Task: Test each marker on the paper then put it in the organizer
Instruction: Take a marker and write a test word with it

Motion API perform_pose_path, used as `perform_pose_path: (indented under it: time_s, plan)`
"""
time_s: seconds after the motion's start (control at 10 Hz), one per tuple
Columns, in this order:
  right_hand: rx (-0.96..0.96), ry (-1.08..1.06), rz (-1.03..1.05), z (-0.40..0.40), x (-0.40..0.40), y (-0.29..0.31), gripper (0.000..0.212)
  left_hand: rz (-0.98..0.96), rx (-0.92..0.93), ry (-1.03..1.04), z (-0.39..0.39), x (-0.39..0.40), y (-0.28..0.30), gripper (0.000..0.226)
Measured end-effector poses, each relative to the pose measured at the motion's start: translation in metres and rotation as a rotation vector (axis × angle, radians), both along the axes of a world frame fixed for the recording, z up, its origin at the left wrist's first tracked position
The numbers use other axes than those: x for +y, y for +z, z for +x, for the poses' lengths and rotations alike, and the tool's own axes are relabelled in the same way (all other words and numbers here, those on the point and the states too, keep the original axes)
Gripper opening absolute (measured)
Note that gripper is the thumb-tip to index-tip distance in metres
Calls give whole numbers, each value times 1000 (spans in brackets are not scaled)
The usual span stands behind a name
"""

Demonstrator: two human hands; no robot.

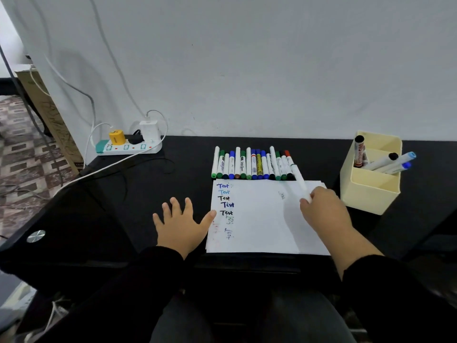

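A white sheet of paper lies on the black desk, with the word "Test" written several times down its left side. My right hand grips a white marker over the paper's upper right; the marker's far end points toward the row. Several capped markers lie side by side just behind the paper. A pale yellow organizer stands to the right and holds several markers. My left hand rests flat on the desk, fingers spread, thumb touching the paper's left edge.
A white power strip with a yellow plug and a white charger sits at the back left, its cables trailing across the black desk. A round metal cap marks the desk's left corner. The wall rises right behind the markers.
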State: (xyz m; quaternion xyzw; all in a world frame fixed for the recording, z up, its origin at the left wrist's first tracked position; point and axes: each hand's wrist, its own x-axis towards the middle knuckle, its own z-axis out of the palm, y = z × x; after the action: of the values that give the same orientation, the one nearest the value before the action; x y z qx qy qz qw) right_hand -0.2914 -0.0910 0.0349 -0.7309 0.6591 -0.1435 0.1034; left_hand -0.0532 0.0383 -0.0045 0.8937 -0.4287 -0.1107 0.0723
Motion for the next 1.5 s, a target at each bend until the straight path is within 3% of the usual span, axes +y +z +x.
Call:
perform_pose_path:
  time_s: [0.3,0.5,0.9,1.1,1.5]
  plan:
    - [112,-122,82,-23,-3,-17,31,64,-101,-18,-1,-2,-6,92]
    - [140,-94,107,-32,-6,-21,30,61,-115,-19,-2,-2,-7,92]
    - [392,158,-183,-32,-11,4,45,50,-103,-21,-3,0,-5,90]
    - [350,277,-251,-7,-35,16,34,73,-100,-17,-2,-2,-5,91]
    - [303,194,-27,43,-99,6,38,76,-109,-6,0,-6,-6,92]
